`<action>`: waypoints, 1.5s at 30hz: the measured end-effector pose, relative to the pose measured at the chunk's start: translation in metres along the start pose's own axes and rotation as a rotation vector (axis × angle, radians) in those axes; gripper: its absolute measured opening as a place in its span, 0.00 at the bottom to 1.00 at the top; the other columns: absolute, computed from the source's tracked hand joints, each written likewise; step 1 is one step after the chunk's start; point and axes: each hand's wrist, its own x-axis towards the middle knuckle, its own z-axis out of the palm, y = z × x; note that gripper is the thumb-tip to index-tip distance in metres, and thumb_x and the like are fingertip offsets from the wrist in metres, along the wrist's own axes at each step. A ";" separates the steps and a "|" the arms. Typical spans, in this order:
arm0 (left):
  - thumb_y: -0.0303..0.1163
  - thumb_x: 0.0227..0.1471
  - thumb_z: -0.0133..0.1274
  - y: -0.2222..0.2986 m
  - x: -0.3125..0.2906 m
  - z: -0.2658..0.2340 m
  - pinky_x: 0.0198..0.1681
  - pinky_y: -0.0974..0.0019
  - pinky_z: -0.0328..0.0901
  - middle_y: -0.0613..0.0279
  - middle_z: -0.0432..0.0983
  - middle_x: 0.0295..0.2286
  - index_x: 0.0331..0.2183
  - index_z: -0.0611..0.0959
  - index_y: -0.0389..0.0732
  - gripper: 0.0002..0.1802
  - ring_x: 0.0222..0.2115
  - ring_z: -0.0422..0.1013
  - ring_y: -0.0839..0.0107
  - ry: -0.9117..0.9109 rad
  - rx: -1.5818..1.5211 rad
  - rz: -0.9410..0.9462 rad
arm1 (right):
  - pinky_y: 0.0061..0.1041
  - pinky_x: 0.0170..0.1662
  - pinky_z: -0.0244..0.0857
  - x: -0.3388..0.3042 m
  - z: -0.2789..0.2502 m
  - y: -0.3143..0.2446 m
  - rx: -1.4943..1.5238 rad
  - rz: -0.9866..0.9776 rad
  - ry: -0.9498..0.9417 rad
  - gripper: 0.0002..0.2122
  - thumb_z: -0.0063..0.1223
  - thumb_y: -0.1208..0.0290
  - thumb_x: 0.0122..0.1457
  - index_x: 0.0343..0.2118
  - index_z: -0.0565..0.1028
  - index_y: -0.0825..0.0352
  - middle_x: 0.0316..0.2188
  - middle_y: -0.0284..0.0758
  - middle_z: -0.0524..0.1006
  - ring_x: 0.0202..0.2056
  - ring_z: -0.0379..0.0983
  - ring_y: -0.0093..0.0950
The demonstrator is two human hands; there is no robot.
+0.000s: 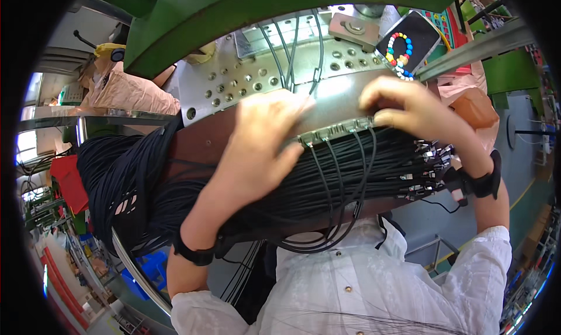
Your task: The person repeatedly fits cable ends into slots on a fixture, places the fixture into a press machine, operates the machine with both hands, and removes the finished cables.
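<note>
My left hand point(263, 133) is over the left end of a narrow metal fixture point(336, 132) that holds a row of cable connectors. Its thumb stands apart, and its other fingers are smeared by motion beside black cables point(289, 78) running up to the machine. At the fixture's right end is my right hand point(406, 104), fingers bent, with a gap between thumb and forefinger. The thumb tip is close to the last connector; contact is unclear. Several black cables point(327, 183) loop down from the fixture over a thick bundle of black cables point(274, 200) on a brown board point(196, 139).
Above is a green machine frame point(280, 5) over a perforated metal plate point(234, 81). A metal block point(353, 30) and a phone point(412, 34) with a beaded strap are at the back right. Metal connector ends point(429, 165) lie at the bundle's right. Brown paper point(131, 89) is left.
</note>
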 end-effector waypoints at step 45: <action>0.45 0.57 0.39 0.025 -0.036 -0.033 0.28 0.63 0.68 0.51 0.77 0.31 0.51 0.64 0.30 0.29 0.27 0.74 0.63 0.241 -0.974 -0.731 | 0.27 0.39 0.62 0.040 0.021 -0.053 -0.067 -0.070 0.093 0.06 0.47 0.79 0.50 0.30 0.72 0.75 0.30 0.42 0.72 0.34 0.69 0.35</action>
